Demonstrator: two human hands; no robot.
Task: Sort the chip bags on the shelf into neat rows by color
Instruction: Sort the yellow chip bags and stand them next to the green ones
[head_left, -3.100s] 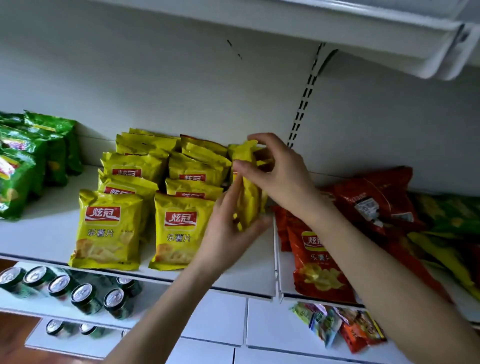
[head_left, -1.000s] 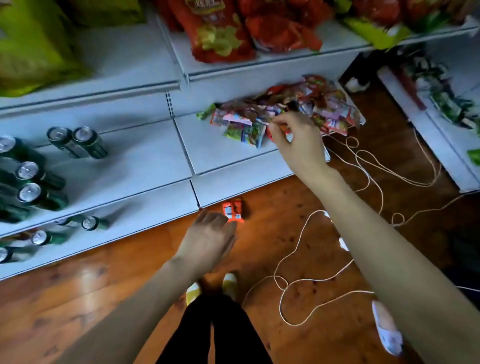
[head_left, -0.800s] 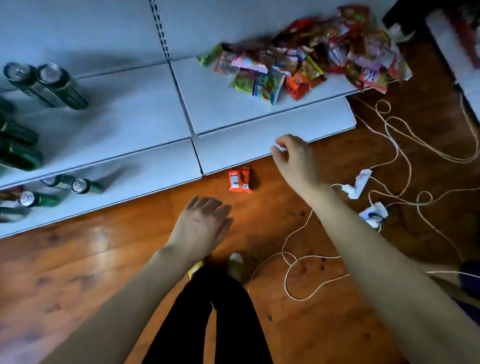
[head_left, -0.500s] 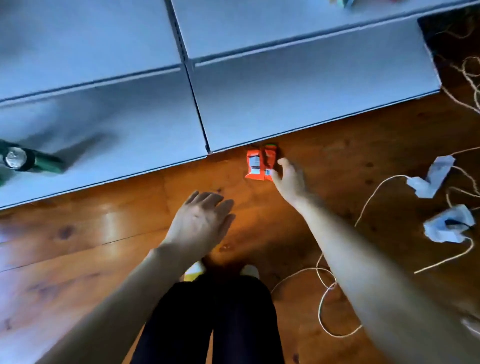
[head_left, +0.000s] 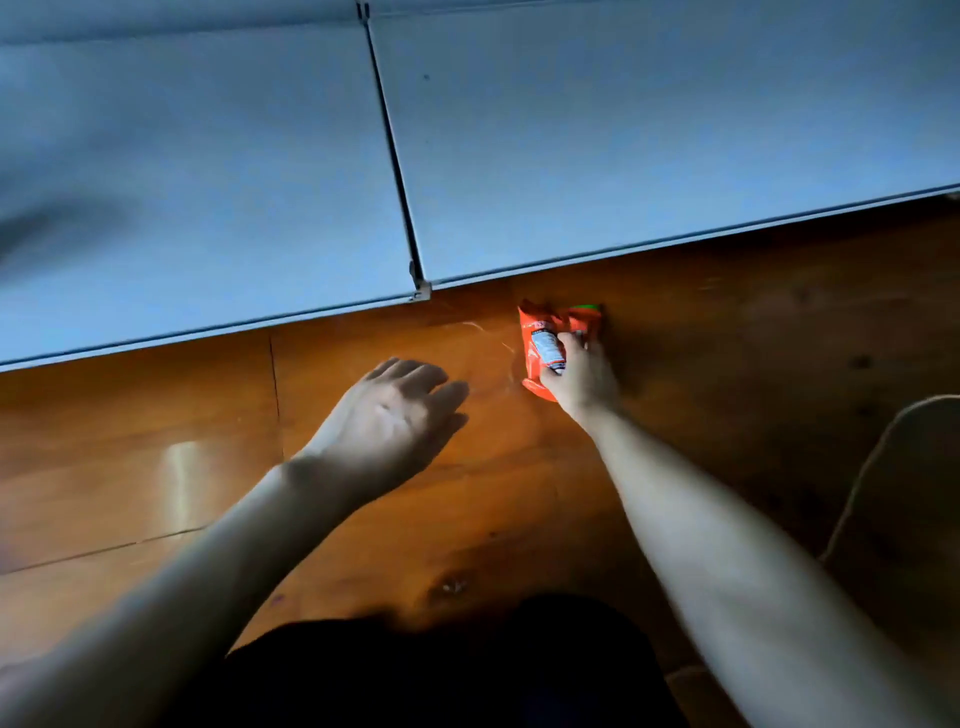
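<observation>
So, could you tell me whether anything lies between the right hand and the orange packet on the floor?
Nothing does. The right hand is already on the orange packet, which lies on the wooden floor just in front of the white shelf base. The left hand hovers apart, open and empty.

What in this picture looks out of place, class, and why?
The small orange snack bag lies on the wooden floor, just in front of the white shelf base, rather than on a shelf. The right hand is on it, fingers closing; the left hand hovers open.
</observation>
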